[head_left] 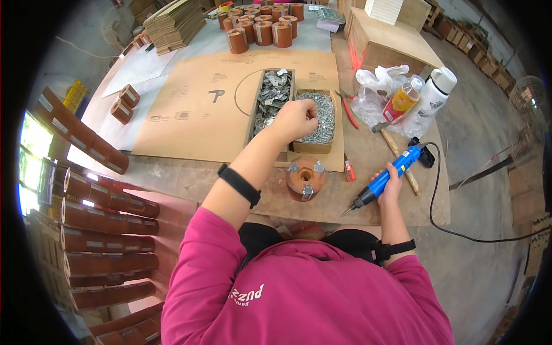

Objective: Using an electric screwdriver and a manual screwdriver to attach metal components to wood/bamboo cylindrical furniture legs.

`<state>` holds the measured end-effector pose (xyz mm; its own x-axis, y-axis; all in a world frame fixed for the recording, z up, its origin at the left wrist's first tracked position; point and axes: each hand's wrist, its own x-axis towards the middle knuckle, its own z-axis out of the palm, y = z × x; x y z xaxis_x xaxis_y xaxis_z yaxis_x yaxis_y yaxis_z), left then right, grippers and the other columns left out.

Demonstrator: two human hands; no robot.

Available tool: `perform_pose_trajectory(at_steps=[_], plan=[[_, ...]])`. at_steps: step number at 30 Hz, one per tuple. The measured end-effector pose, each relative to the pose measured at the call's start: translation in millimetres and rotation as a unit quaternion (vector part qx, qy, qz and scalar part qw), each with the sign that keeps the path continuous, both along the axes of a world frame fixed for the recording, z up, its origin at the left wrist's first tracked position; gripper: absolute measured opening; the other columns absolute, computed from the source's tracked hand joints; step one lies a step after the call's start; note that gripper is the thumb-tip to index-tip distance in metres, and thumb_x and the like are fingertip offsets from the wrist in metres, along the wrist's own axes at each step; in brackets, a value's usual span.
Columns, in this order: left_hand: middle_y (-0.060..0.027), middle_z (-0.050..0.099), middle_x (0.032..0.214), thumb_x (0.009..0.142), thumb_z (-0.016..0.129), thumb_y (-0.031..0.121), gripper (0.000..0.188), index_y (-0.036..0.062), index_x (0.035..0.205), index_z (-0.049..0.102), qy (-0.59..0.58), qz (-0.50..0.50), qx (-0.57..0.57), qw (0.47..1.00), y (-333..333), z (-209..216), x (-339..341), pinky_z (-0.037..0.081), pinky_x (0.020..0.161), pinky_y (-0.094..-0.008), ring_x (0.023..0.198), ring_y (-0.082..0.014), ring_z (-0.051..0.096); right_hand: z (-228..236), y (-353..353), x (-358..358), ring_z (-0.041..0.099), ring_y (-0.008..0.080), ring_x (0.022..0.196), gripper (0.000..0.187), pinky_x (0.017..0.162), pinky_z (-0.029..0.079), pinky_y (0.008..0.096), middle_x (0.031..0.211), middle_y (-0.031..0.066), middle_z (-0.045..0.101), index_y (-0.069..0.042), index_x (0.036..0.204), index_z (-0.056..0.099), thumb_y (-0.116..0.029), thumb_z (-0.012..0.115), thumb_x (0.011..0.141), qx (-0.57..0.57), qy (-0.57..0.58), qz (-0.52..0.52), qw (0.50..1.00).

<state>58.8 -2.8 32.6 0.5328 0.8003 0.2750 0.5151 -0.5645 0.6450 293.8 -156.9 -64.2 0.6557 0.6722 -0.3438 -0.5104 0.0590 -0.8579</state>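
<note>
Left hand (300, 119) is curled above one screw box (312, 148); whether anything is pinched cannot be told. One spool (295, 182) is set near the worktop's (190, 175) front edge: three plates (307, 190) appear placed; whether all are fastened cannot be told. One driver (378, 186) is grasped by the right hand (392, 187). Beyond are seen one plate box (253, 127), one pliers (349, 110), one hammer (390, 141), over ten rear spools (263, 34).

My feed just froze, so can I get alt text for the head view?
A person's right hand grips a blue power screwdriver, while the curled left hand is at a box of small screws. A round brown block with metal brackets stands near the front edge of the table; a tray of metal pieces lies left of the screws.
</note>
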Motion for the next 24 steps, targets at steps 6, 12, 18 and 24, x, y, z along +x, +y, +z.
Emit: perform_pose_trajectory(at_steps=[6,12,18,24], plan=[[-0.0070,0.062,0.077,0.075,0.057,0.003,0.009,-0.0023,0.082,0.055,-0.141,-0.004,-0.166,0.976,-32.5,14.6,-24.8,0.047,0.062,-0.0218,0.068,-0.0092,0.058,-0.3,1.7,1.0,0.052,0.0196,0.053,0.026,0.048,0.047,0.0340,0.064,0.0076,0.049,-0.004,0.081,0.045,-0.023,0.061,0.073,-0.006,0.013,-0.012,1.000],[-0.0058,0.059,0.075,0.076,0.059,0.004,0.013,-0.0020,0.085,0.053,-0.255,-0.018,-0.215,0.943,-72.0,21.5,-58.8,0.045,0.061,-0.0207,0.067,-0.0083,0.056,50.7,1.9,-11.9,0.052,0.0185,0.057,0.027,0.052,0.046,0.0336,0.066,0.0055,0.049,-0.006,0.085,0.046,-0.026,0.060,0.074,0.055,0.006,0.013,0.998],[-0.0097,0.061,0.081,0.072,0.063,0.001,0.025,0.0003,0.094,0.052,-0.161,-0.038,0.006,0.986,-135.0,24.1,-47.1,0.047,0.064,-0.0254,0.073,-0.0160,0.061,163.0,-9.6,-54.8,0.051,0.0148,0.064,0.033,0.059,0.044,0.0318,0.074,0.0042,0.050,-0.004,0.101,0.045,-0.025,0.055,0.079,0.279,-0.070,0.084,0.954],[-0.0098,0.061,0.080,0.067,0.066,0.002,0.031,0.0037,0.095,0.054,-0.153,-0.016,0.097,0.983,-158.9,11.2,-48.0,0.048,0.071,-0.0299,0.073,-0.0242,0.061,196.1,-21.5,-104.7,0.052,0.0189,0.066,0.041,0.061,0.047,0.0372,0.079,0.0095,0.049,-0.002,0.115,0.034,-0.012,0.050,0.079,0.456,-0.126,0.185,0.861]])
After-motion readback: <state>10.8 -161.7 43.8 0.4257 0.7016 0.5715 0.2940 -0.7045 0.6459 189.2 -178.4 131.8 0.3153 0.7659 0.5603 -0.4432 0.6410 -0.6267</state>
